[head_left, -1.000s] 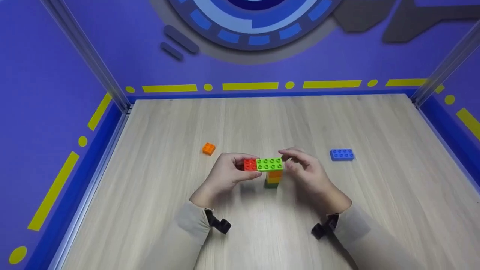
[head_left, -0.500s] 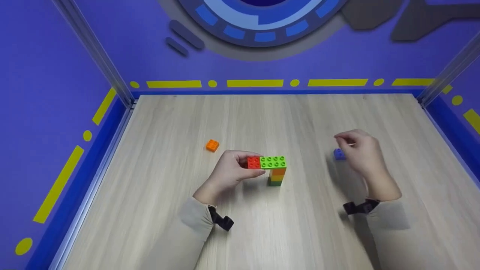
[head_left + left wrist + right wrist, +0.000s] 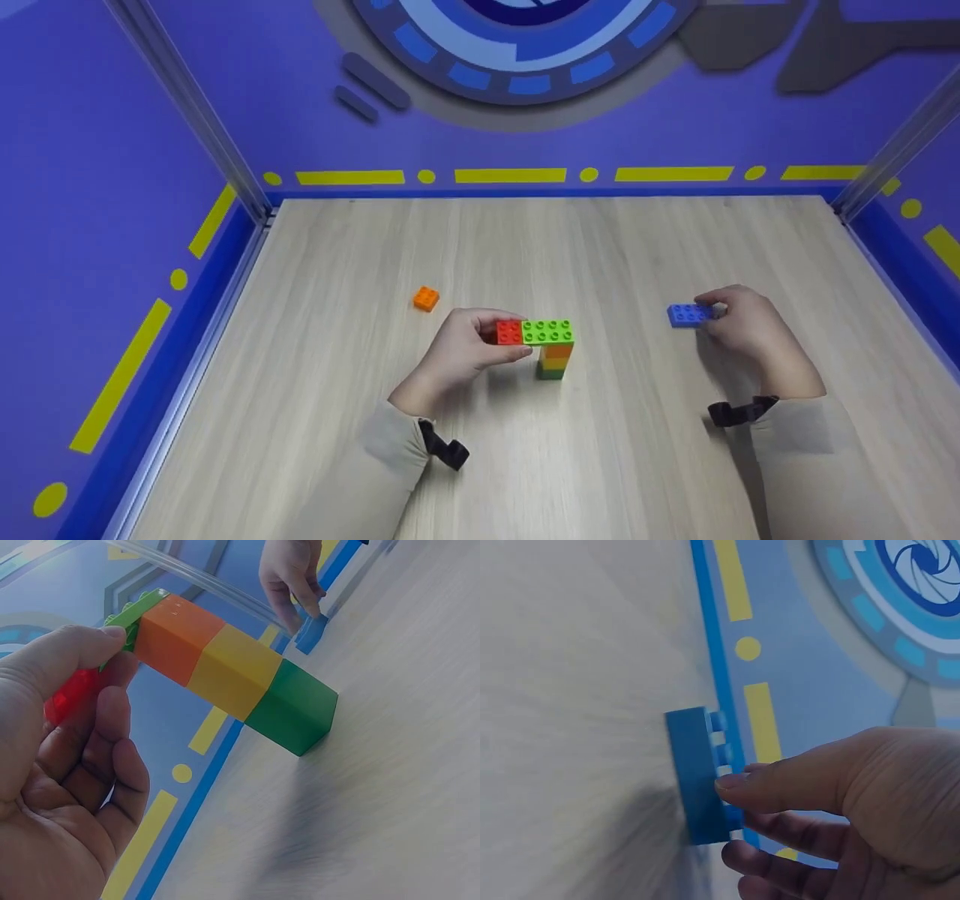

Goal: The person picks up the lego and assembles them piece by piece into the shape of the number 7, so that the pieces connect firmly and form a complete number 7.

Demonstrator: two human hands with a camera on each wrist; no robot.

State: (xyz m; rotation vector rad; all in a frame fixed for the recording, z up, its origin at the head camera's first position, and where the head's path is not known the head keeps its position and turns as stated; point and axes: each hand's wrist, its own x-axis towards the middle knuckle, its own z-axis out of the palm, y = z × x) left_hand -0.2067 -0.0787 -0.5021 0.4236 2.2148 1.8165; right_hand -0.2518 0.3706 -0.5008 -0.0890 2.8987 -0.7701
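My left hand (image 3: 461, 347) pinches a toy-brick build by its upper left part, where a red brick (image 3: 508, 332) adjoins a long light green brick (image 3: 547, 331). Below the green brick's right end runs a column of orange (image 3: 180, 637), yellow (image 3: 234, 675) and dark green (image 3: 291, 709) bricks. Whether its foot touches the table I cannot tell. Over to the right, my right hand (image 3: 754, 326) grips the right end of a long blue brick (image 3: 684, 315). In the right wrist view the thumb presses its studded side; the opposing fingertip is partly hidden behind it.
A small orange brick (image 3: 426, 298) lies on the wooden table (image 3: 360, 247), behind and left of my left hand. Purple-blue panels (image 3: 225, 90) with yellow marks stand along the back and both sides of the table.
My right hand has left the build's right side, moved right and come down onto the blue brick, taking hold of its end. The left hand keeps its grip on the build.
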